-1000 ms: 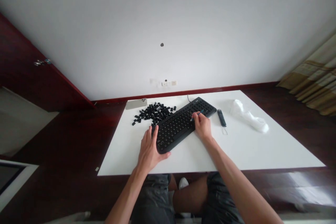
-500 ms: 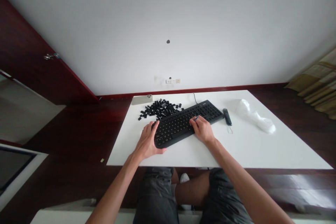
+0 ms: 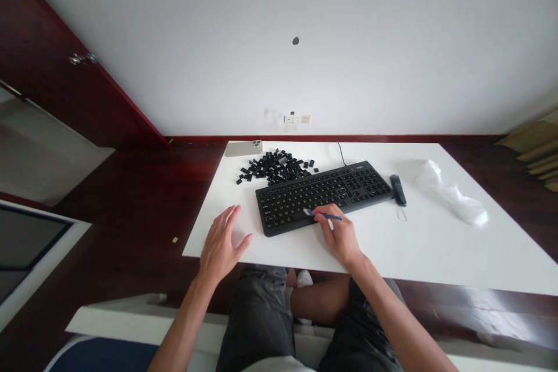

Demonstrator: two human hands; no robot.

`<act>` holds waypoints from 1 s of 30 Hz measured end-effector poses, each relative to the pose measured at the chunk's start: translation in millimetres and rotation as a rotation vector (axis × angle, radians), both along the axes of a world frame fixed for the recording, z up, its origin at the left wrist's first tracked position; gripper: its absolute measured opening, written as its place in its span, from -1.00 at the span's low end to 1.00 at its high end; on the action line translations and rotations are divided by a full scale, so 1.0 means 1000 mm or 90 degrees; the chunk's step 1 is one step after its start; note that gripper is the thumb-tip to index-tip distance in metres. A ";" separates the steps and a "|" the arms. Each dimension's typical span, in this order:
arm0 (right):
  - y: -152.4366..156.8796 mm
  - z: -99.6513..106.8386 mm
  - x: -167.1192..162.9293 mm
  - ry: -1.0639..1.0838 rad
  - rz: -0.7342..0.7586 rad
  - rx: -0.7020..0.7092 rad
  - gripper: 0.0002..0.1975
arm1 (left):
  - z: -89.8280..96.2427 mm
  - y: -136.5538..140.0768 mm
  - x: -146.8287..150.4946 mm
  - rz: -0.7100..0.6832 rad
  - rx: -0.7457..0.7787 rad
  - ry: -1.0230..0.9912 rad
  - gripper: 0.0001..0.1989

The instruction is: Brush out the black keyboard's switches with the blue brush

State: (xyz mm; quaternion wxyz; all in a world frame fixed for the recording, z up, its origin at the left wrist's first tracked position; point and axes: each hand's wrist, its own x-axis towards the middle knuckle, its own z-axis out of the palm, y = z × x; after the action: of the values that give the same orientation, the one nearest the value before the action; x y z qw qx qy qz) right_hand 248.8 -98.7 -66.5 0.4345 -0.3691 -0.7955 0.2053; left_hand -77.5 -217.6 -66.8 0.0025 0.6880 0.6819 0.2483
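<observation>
A black keyboard (image 3: 300,203) lies slanted on the white table, its keycaps off over much of it. My right hand (image 3: 340,235) pinches a small blue brush (image 3: 333,217), whose pale tip rests at the keyboard's lower edge, near the middle. Left of the keyboard, my left hand (image 3: 220,244) is off it, fingers spread and nothing in them. Behind the keyboard spreads a heap of loose black keycaps (image 3: 279,167).
A phone (image 3: 242,149) lies at the table's back left corner. To the right of the keyboard are a dark strapped object (image 3: 398,190) and crumpled clear plastic (image 3: 453,195). The keyboard's cable (image 3: 342,154) runs off the back edge of the white table (image 3: 436,250).
My left hand has let go of the keyboard's left end and moved left. My right hand has moved down to the keyboard's near edge, and the brush now shows. The view has shifted a little.
</observation>
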 end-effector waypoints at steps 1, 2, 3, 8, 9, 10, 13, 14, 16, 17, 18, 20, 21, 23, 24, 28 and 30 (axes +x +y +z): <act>-0.004 0.001 -0.003 -0.015 0.033 0.007 -0.85 | 0.000 -0.003 -0.001 0.016 0.023 0.007 -0.34; -0.006 0.001 -0.006 -0.031 0.047 0.016 -0.85 | 0.000 -0.004 -0.001 0.029 0.039 0.015 -0.42; -0.007 0.002 -0.007 -0.043 0.037 0.025 -0.85 | 0.000 -0.004 0.001 0.039 0.048 0.023 -0.49; -0.009 0.006 -0.013 -0.019 -0.068 0.046 -0.83 | 0.004 0.001 0.009 0.054 0.046 0.045 -0.62; -0.011 0.006 -0.016 -0.023 -0.021 0.042 -0.82 | 0.004 0.002 0.009 0.057 0.047 0.046 -0.63; -0.013 0.006 -0.018 -0.036 0.030 0.036 -0.82 | 0.004 0.002 0.010 0.061 0.048 0.047 -0.64; -0.009 0.004 -0.016 -0.077 0.041 0.016 -0.80 | 0.002 0.003 0.009 0.061 0.059 0.052 -0.67; -0.002 0.003 -0.010 -0.081 -0.011 0.005 -0.78 | 0.001 0.003 0.008 0.057 0.065 0.053 -0.67; 0.020 0.001 0.012 -0.086 -0.148 -0.023 -0.73 | 0.000 0.004 0.007 0.047 0.080 0.057 -0.69; 0.034 0.002 0.028 -0.098 -0.216 -0.036 -0.70 | -0.001 0.005 0.006 0.042 0.087 0.061 -0.70; 0.050 0.003 0.045 -0.116 -0.288 -0.047 -0.67 | -0.001 0.005 0.005 0.040 0.094 0.065 -0.71; 0.081 0.008 0.080 -0.154 -0.396 -0.067 -0.66 | -0.001 0.006 0.004 0.035 0.107 0.073 -0.72; 0.095 0.011 0.096 -0.169 -0.424 -0.081 -0.67 | -0.002 0.007 0.004 0.034 0.112 0.076 -0.72; 0.117 0.018 0.119 -0.189 -0.459 -0.112 -0.68 | -0.002 0.007 0.003 0.033 0.119 0.081 -0.73; 0.124 0.021 0.125 -0.192 -0.470 -0.126 -0.69 | -0.003 0.007 0.003 0.032 0.122 0.085 -0.74; 0.134 0.027 0.119 -0.174 -0.417 -0.154 -0.70 | -0.005 0.008 0.002 0.034 0.136 0.096 -0.75; 0.132 0.025 0.105 -0.168 -0.320 -0.143 -0.68 | -0.005 0.007 0.002 0.036 0.134 0.096 -0.76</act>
State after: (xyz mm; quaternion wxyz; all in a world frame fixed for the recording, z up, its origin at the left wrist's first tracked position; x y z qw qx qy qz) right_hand 354.0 33.0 -41.3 0.3208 -0.6234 -0.7014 0.1282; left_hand -75.9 -210.4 -72.2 -0.1283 0.6818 0.6694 0.2658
